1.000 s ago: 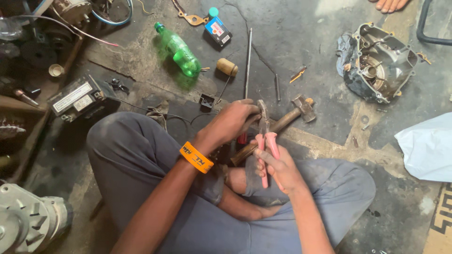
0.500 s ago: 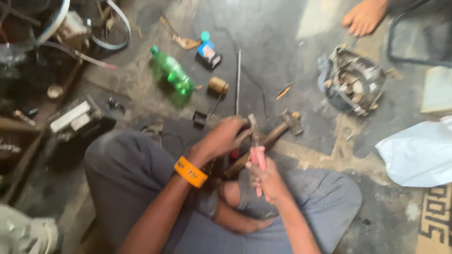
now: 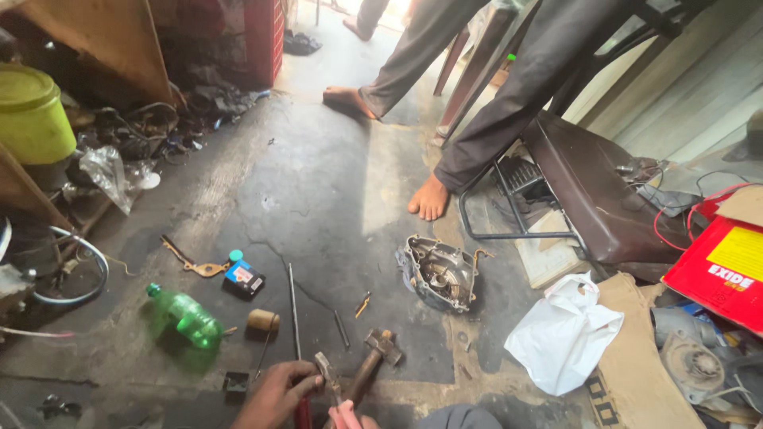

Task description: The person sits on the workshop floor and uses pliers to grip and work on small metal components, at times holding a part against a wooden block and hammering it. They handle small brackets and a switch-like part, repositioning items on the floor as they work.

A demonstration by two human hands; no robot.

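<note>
1. Pliers [image 3: 324,373]: a metal plier head with red and pink handles sits at the bottom edge of the head view, on the dark concrete floor [image 3: 318,183] just in front of the person.
2. Left hand [image 3: 276,393]: curled over the red-handled side of the pliers, fingers bent and closed on it.
3. Right hand [image 3: 350,417]: only a sliver shows at the frame edge, at the pink grip; whether it is clenched or loose cannot be told.
4. Handling judgement: the pliers look stiff, steel and moderately heavy, not fragile. The sleeved handles offer the surest hold; the bare jaws appear smooth and likely slippery with workshop grime.
5. Hammer [image 3: 373,357]: wooden shaft and metal head, lying on the floor just beside the pliers, its shaft running down towards the hands.
6. Adjacent items: a thin metal rod [image 3: 294,310] lies near the left hand; a green plastic bottle [image 3: 184,316] lies on its side further left; a small black square part [image 3: 236,384] rests beside the left wrist.
7. Further off: an engine casing [image 3: 439,274] and a white plastic bag [image 3: 563,334] to the right; another person's bare foot [image 3: 429,197] stands beyond, well apart.
</note>
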